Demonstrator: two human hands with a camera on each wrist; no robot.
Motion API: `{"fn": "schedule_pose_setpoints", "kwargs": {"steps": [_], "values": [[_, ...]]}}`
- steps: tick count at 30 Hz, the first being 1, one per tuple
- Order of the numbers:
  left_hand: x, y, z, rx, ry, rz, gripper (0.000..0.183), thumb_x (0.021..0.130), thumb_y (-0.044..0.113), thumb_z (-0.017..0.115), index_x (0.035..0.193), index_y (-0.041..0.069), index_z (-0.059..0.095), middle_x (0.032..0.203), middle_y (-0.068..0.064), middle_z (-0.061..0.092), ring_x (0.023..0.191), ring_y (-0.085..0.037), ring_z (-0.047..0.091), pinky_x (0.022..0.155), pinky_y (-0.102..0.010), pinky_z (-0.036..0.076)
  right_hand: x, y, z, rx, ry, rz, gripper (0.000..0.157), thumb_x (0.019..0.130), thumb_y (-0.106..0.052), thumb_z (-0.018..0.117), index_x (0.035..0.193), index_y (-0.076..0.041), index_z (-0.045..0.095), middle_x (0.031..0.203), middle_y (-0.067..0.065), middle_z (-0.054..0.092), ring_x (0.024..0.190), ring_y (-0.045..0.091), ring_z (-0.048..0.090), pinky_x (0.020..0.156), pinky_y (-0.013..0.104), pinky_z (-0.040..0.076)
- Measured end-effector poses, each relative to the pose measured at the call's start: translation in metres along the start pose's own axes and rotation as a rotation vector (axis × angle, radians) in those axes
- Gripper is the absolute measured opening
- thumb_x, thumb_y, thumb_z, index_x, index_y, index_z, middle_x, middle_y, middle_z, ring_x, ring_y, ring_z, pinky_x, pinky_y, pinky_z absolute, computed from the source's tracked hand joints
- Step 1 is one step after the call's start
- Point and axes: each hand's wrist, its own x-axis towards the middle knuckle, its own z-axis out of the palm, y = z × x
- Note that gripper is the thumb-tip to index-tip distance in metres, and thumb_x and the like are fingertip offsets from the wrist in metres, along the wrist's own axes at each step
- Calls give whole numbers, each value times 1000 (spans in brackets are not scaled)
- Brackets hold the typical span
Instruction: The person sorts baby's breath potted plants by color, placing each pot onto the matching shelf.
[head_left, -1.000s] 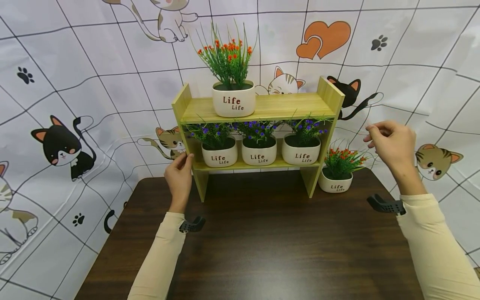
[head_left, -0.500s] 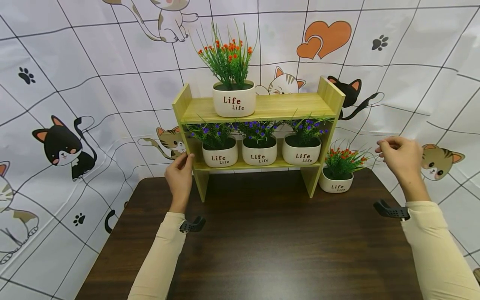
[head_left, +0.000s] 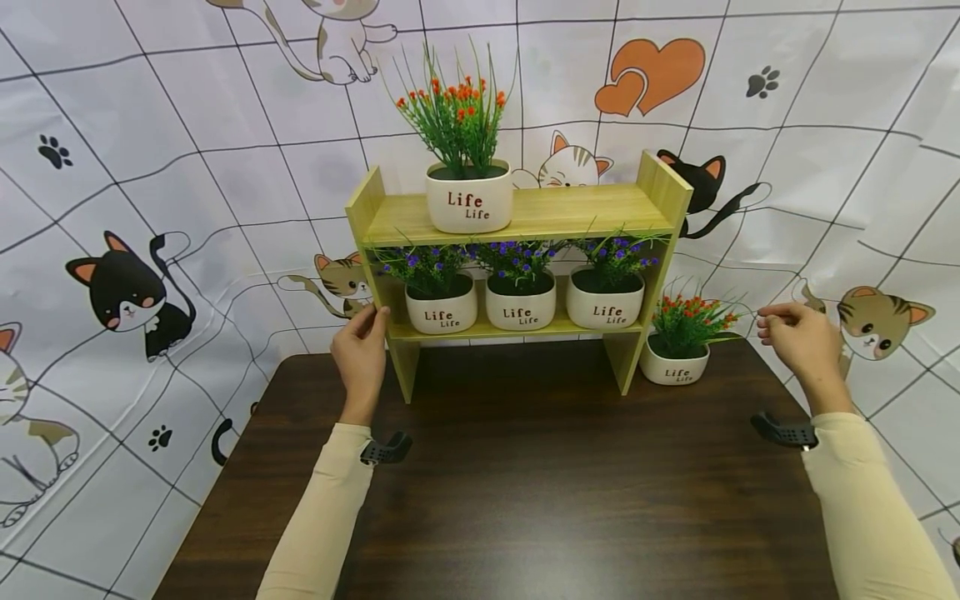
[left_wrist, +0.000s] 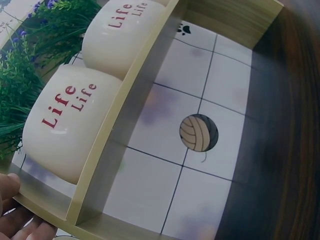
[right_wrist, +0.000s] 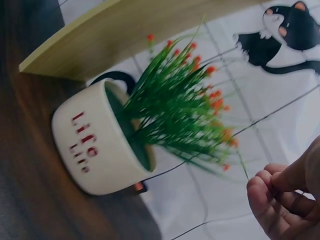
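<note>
A light wooden two-tier shelf (head_left: 577,208) stands on the table, and my left hand (head_left: 360,350) grips the edge of its left side panel. In the left wrist view the thumb (left_wrist: 9,186) is on the inner side of that panel. My right hand (head_left: 804,342) is raised to the right of a white pot with orange flowers (head_left: 673,367), its fingers loosely curled. In the right wrist view, a thin green blade (right_wrist: 242,162) of this plant reaches right to the fingertips. The pot stands upright on the table beside the shelf's right panel.
Another orange-flowered pot (head_left: 468,204) sits on the top board, left of its middle. On the lower board stand three purple-flowered pots, left (head_left: 441,312), middle (head_left: 521,307) and right (head_left: 604,305). The dark wooden table (head_left: 517,483) meets a cat-patterned wall covering (head_left: 247,183).
My right hand has moved down and slightly to the right, now beside the orange-flowered pot on the table. My left hand has stayed at the shelf's left panel. The pots have not moved.
</note>
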Motion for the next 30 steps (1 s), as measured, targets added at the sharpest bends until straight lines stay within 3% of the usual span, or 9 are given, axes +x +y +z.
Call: {"fn": "schedule_pose_setpoints", "kwargs": {"steps": [6, 12, 15, 17, 19, 22, 25, 28, 30], "values": [[0, 1, 0, -7, -4, -4, 28, 102, 21, 75, 122, 1, 80, 117, -20, 79, 106, -33, 77, 77, -5, 50, 1, 31, 17, 106, -67, 4, 37, 107, -6, 49, 133, 19, 61, 75, -43, 53, 63, -20, 57, 59, 10, 52], [-1, 2, -1, -5, -6, -16, 29, 102, 21, 75, 122, 0, 80, 118, -20, 79, 107, -33, 77, 77, -4, 50, 1, 49, 35, 52, -86, -46, 35, 101, -10, 69, 126, 14, 67, 81, -38, 62, 70, -27, 50, 62, 7, 45], [-1, 2, -1, -9, -9, -19, 29, 102, 21, 75, 123, 0, 79, 119, -20, 79, 108, -33, 77, 77, -4, 50, 0, 51, 43, 65, -141, -54, 41, 100, -11, 72, 130, 16, 64, 95, -6, 80, 74, -27, 50, 65, 6, 46], [-1, 2, -1, -7, -11, -18, 29, 102, 21, 75, 123, 0, 79, 119, -21, 79, 108, -33, 77, 77, -4, 50, -1, 50, 48, 69, -196, -51, 47, 101, -12, 71, 136, 18, 58, 112, 22, 79, 78, -25, 51, 67, 6, 47], [0, 2, -1, -8, -11, -17, 29, 102, 20, 75, 123, 0, 79, 119, -21, 79, 108, -34, 77, 77, -4, 50, -1, 50, 52, 44, -243, -52, 54, 102, -14, 70, 141, 18, 53, 128, 40, 67, 84, -14, 61, 70, 8, 48], [0, 1, 0, -8, -7, -13, 29, 102, 20, 75, 123, 0, 79, 118, -21, 79, 107, -34, 77, 77, -4, 50, -2, 50, 57, -7, -295, -50, 65, 101, -20, 71, 147, 18, 45, 137, 45, 58, 104, 24, 73, 80, 16, 46], [1, 0, 0, -6, -4, -9, 29, 102, 20, 75, 123, 0, 79, 118, -21, 79, 106, -35, 77, 77, -4, 50, -1, 49, 64, 10, -341, -42, 74, 100, -21, 73, 151, 19, 37, 143, 46, 52, 129, 56, 57, 89, 27, 48], [0, 0, 0, -5, -6, -10, 30, 102, 21, 75, 124, 1, 79, 119, -20, 79, 107, -35, 77, 78, -4, 50, -1, 50, 71, 48, -402, -18, 86, 101, -24, 74, 158, 18, 25, 152, 46, 42, 138, 60, 48, 102, 43, 52], [-1, 1, -1, -8, -7, -12, 30, 102, 21, 75, 124, 1, 79, 120, -20, 79, 108, -34, 77, 78, -4, 50, -1, 50, 76, 73, -446, 7, 97, 101, -28, 74, 162, 17, 13, 159, 47, 32, 144, 61, 41, 112, 58, 47]]}}
